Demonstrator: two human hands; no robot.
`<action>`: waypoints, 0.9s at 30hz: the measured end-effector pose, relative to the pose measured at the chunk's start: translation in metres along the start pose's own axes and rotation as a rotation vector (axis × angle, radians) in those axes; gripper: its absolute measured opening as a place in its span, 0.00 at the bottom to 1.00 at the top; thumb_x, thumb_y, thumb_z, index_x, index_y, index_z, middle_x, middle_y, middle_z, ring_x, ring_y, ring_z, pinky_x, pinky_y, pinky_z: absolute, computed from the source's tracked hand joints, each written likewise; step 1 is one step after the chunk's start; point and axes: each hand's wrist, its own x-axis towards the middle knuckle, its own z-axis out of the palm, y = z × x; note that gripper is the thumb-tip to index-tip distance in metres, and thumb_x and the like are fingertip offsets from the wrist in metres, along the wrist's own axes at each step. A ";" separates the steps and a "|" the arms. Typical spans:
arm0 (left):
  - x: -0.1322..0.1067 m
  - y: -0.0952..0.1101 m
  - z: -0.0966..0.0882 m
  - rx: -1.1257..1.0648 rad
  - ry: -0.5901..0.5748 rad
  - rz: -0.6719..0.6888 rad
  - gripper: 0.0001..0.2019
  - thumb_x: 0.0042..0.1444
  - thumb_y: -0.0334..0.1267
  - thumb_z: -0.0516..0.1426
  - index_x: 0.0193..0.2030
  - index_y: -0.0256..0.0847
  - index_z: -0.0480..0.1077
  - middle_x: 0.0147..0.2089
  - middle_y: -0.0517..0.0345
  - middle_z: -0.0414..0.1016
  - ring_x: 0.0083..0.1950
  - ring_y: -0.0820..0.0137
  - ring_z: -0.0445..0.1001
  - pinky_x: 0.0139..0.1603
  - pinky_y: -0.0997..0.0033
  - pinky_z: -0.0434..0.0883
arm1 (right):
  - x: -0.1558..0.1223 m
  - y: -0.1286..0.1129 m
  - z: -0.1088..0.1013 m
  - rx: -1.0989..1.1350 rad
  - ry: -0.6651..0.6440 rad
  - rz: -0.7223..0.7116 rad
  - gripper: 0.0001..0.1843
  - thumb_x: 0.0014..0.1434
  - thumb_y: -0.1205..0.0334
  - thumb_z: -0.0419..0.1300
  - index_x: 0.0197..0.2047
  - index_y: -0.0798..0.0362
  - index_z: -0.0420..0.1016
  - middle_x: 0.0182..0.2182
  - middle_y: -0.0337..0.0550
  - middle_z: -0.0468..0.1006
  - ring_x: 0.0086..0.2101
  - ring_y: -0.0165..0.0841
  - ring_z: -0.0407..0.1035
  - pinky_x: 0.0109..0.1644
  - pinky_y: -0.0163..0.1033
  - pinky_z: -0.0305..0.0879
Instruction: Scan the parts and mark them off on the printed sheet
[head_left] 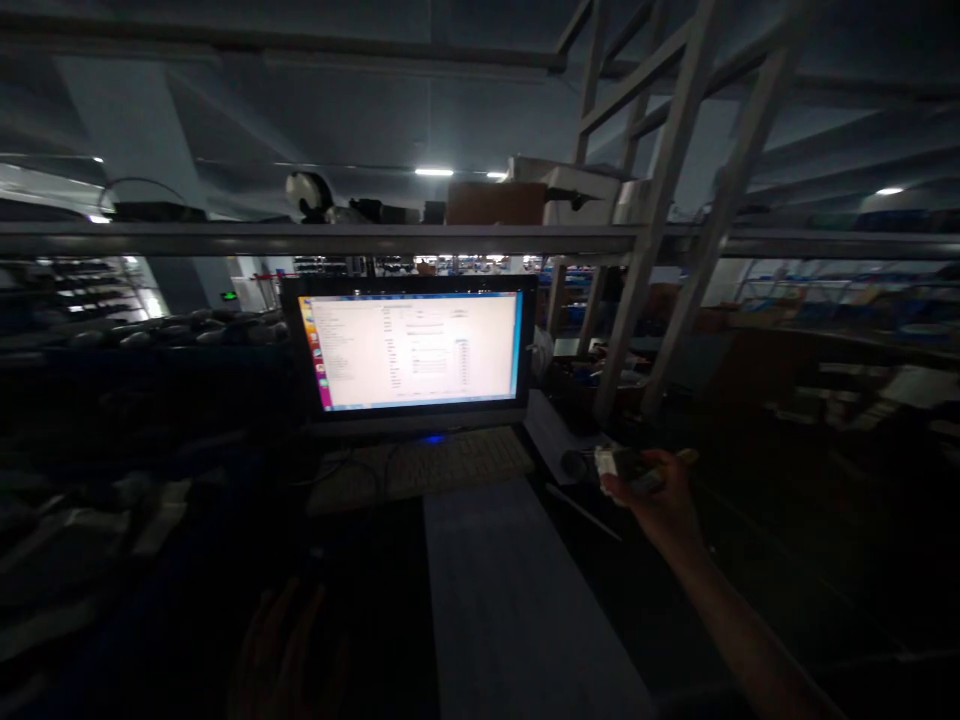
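Note:
My right hand is raised to the right of the keyboard. Its thumb and fingers close round a small block-like object, pale at the left end and darker behind; its kind is not clear in the dim light. Low at the left, in deep shadow, is my left hand, fingers stretched out and apart, with nothing seen in it. Between the hands lies a long white sheet. A thin pale stick-like item rests just below the right hand.
Behind the keyboard stands a lit monitor under a shelf. Metal uprights rise at the right. A cardboard box sits on the shelf. Pale parts fill the dark left side.

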 end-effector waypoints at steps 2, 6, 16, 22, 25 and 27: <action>-0.001 -0.005 0.002 0.109 0.015 0.076 0.29 0.55 0.40 0.55 0.64 0.59 0.58 0.65 0.55 0.62 0.68 0.48 0.57 0.57 0.38 0.67 | -0.048 -0.031 0.037 0.120 -0.231 -0.100 0.36 0.34 0.48 0.70 0.45 0.47 0.64 0.37 0.43 0.75 0.34 0.41 0.71 0.37 0.45 0.68; -0.002 -0.002 -0.001 0.273 0.019 0.227 0.26 0.58 0.38 0.54 0.64 0.45 0.58 0.65 0.44 0.61 0.69 0.50 0.55 0.56 0.45 0.69 | -0.140 -0.076 0.111 0.143 -0.512 -0.379 0.35 0.32 0.53 0.72 0.45 0.47 0.66 0.40 0.44 0.75 0.39 0.43 0.71 0.41 0.47 0.69; -0.007 0.029 0.003 0.212 -0.017 0.301 0.23 0.59 0.39 0.55 0.61 0.42 0.61 0.62 0.44 0.64 0.66 0.53 0.59 0.55 0.52 0.71 | -0.184 -0.101 0.134 0.150 -0.738 -0.341 0.35 0.39 0.46 0.71 0.48 0.47 0.63 0.39 0.44 0.77 0.37 0.41 0.73 0.38 0.44 0.69; 0.007 0.039 0.018 0.212 -0.093 0.287 0.21 0.57 0.35 0.58 0.58 0.48 0.66 0.67 0.46 0.57 0.68 0.50 0.57 0.56 0.49 0.71 | -0.149 -0.076 0.103 0.205 -0.763 -0.191 0.30 0.44 0.46 0.68 0.46 0.46 0.61 0.41 0.41 0.76 0.32 0.35 0.73 0.33 0.41 0.69; 0.013 0.038 0.024 0.183 -0.092 0.312 0.15 0.56 0.35 0.59 0.51 0.47 0.71 0.67 0.47 0.58 0.67 0.49 0.58 0.56 0.48 0.72 | -0.123 -0.058 0.100 0.283 -0.708 -0.121 0.28 0.45 0.48 0.67 0.46 0.45 0.60 0.41 0.41 0.77 0.32 0.35 0.73 0.33 0.41 0.70; 0.015 0.035 0.027 0.158 -0.094 0.328 0.13 0.56 0.35 0.59 0.49 0.46 0.72 0.68 0.46 0.57 0.67 0.49 0.59 0.54 0.49 0.73 | -0.105 -0.047 0.099 0.294 -0.671 -0.113 0.29 0.45 0.49 0.67 0.46 0.46 0.60 0.41 0.41 0.77 0.31 0.34 0.73 0.33 0.40 0.70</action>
